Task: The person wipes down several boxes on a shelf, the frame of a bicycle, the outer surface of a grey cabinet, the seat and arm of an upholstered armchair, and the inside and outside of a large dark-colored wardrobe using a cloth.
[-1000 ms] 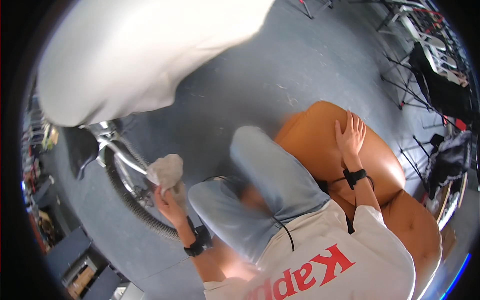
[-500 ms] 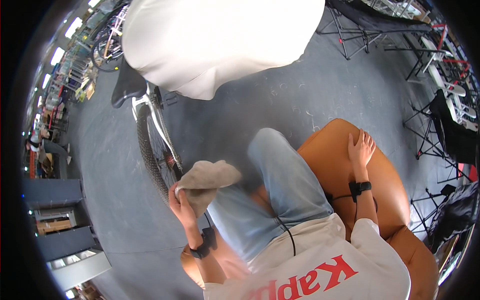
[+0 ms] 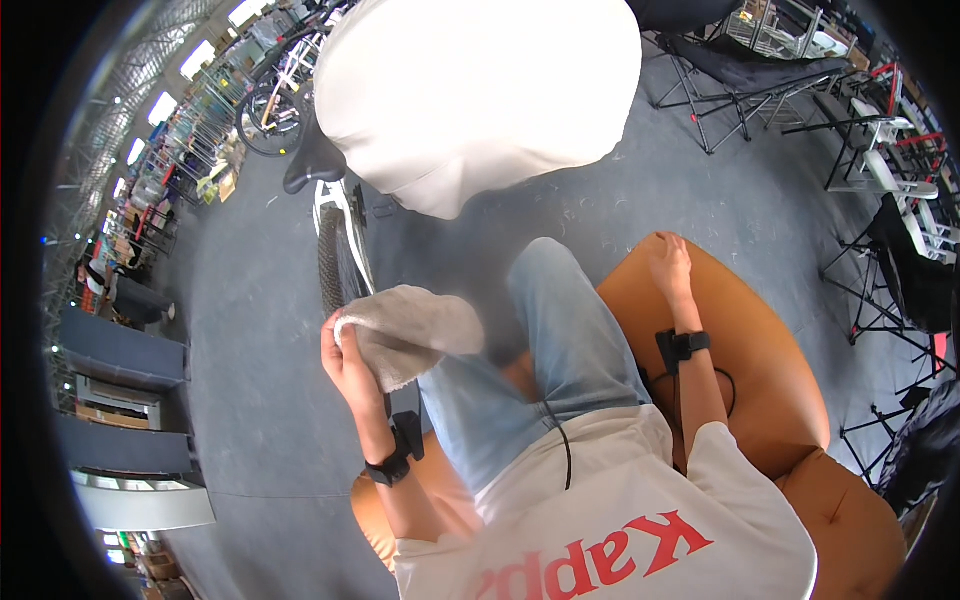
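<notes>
My left hand [image 3: 350,360] grips the edge of a beige cloth [image 3: 405,325], its fingers closed on the fabric. The cloth bulges to the right of the hand, over my left knee, with a rough lower edge. My right hand [image 3: 672,265] holds nothing. It lies at the far edge of the orange padded seat [image 3: 750,340] beside my right leg, its fingers out over the rim and partly foreshortened. Both wrists carry black straps. I sit with my legs [image 3: 560,320] in blue jeans.
A large white fabric-covered object [image 3: 480,90] fills the top centre. Left of it stands a bicycle with a black saddle [image 3: 318,155] and rear tyre [image 3: 328,255]. Black folding chairs [image 3: 745,75] line the right side. Grey cabinets [image 3: 120,350] stand at left; a person is near them.
My right hand has moved left and slightly up to the seat's rim. The cloth, still in my left hand, has been raised and looks more spread out. The view has shifted a little.
</notes>
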The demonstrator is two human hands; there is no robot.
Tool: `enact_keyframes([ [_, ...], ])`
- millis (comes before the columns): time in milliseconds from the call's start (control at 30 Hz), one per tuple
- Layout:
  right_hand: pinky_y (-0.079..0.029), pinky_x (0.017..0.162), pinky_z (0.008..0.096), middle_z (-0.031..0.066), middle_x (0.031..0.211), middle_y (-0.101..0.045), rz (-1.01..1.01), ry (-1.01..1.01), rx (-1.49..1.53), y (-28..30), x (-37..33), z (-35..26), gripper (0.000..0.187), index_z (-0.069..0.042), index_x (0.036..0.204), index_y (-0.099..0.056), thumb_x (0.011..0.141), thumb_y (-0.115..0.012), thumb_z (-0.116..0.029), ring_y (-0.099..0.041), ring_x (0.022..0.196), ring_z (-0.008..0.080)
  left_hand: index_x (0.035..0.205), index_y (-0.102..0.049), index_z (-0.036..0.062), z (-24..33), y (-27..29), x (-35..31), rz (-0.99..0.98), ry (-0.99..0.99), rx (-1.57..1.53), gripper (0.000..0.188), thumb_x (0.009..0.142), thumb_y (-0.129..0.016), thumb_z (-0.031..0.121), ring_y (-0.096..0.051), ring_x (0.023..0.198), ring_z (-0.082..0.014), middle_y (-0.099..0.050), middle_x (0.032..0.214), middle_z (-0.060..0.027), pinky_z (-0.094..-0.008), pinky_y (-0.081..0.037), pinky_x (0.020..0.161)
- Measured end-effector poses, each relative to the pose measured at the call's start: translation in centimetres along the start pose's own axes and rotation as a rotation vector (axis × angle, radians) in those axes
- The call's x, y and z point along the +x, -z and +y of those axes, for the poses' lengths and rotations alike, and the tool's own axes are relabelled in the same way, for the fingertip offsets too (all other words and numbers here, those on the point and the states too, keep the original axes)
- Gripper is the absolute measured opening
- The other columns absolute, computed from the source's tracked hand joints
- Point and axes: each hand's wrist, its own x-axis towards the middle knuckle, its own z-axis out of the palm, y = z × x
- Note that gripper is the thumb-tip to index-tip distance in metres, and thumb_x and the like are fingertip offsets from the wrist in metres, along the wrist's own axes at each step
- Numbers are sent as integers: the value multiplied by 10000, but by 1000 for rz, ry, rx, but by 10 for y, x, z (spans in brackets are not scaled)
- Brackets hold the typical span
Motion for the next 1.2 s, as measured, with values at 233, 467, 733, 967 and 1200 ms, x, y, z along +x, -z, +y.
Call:
enact_keyframes([
  [233, -410, 920, 385, 149, 1134, -550, -57, 46, 251, -11, 38, -66, 345, -35, 1088, -566, 788, -621, -194, -502, 1083, 320, 1050, -563, 2, 4, -32, 21, -104, -80, 116, 191, 904, -478, 89, -528, 871, -116, -589, 957, -50, -251, -420, 811],
  [467, -421, 906, 362, 169, 1137, -536, -104, -10, 273, -38, 67, -53, 328, -31, 1080, -571, 805, -611, -205, -509, 1083, 314, 1064, -563, 1, -20, -35, 64, -190, 10, 193, 205, 895, -474, 75, -524, 867, -103, -586, 957, -41, -230, -414, 796],
  [733, -427, 890, 364, 160, 1128, -542, -146, -31, 252, -91, 104, -55, 298, -35, 1078, -567, 817, -598, -174, -523, 1055, 307, 1057, -562, -2, -54, -81, 107, -250, 156, 231, 209, 885, -465, 66, -527, 877, -112, -586, 962, -49, -230, -411, 798],
  [967, -436, 878, 362, 148, 1112, -552, -269, -57, 286, -124, 115, -89, 292, -42, 1087, -562, 820, -596, -155, -545, 1031, 283, 1082, -551, -2, -88, -70, 141, -213, 226, 287, 221, 902, -471, 100, -527, 900, -116, -585, 993, -57, -235, -406, 828],
  [1200, -442, 854, 342, 138, 1132, -554, -356, -20, 328, -124, 108, -118, 311, -47, 1122, -556, 828, -593, -140, -560, 1011, 256, 1072, -552, -10, -90, -76, 141, -200, 198, 289, 242, 853, -481, 65, -540, 889, -136, -593, 961, -78, -257, -421, 820],
])
